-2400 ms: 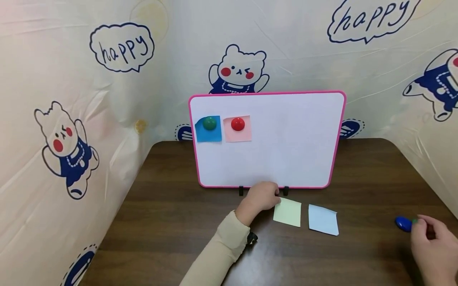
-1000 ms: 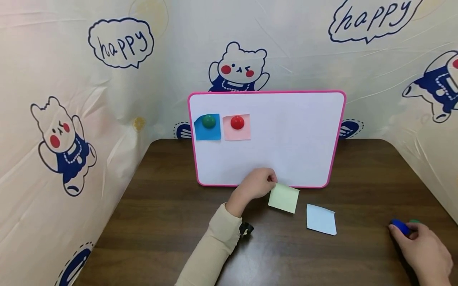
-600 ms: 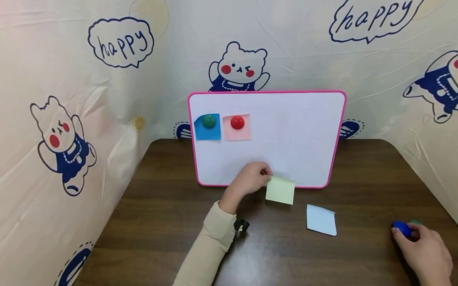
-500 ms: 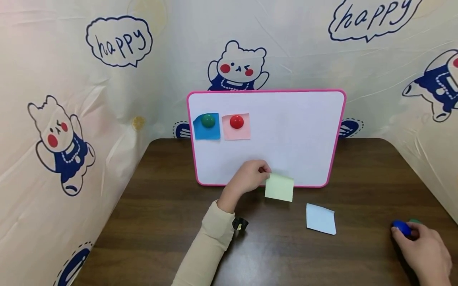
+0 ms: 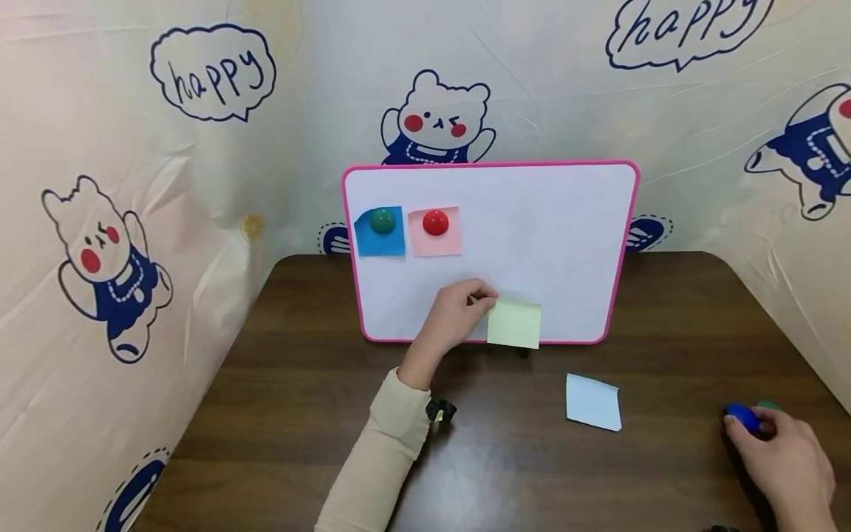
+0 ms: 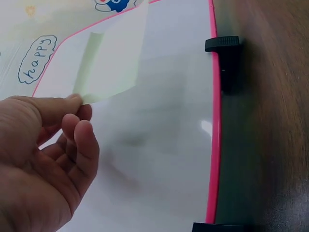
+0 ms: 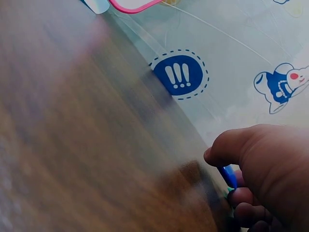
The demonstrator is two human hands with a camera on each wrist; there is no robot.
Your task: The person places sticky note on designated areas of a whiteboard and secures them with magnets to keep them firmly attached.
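Note:
My left hand [image 5: 455, 314] pinches a pale green sticky note [image 5: 515, 324] by its upper left corner, in front of the lower part of a pink-framed whiteboard [image 5: 545, 244]. In the left wrist view the note [image 6: 113, 67] hangs from thumb and forefinger, over the white surface. On the board, a green magnet [image 5: 382, 221] sits on a blue note [image 5: 392, 244], and a red magnet [image 5: 435, 222] on a pink note [image 5: 435, 247]. At the right, my right hand [image 5: 787, 458] grips a blue magnet [image 5: 742, 417] between thumb and fingers. A green magnet [image 5: 768, 405] shows partly behind those fingers.
A light blue sticky note [image 5: 593, 403] lies on the brown wooden table [image 5: 518, 473] between the hands. Black clips [image 6: 222, 44] hold the board's lower edge. A printed curtain [image 5: 319, 103] closes off the back and sides.
The left hand has lifted the pale green note off the table and raised it in front of the board. The right hand has taken hold of the blue magnet.

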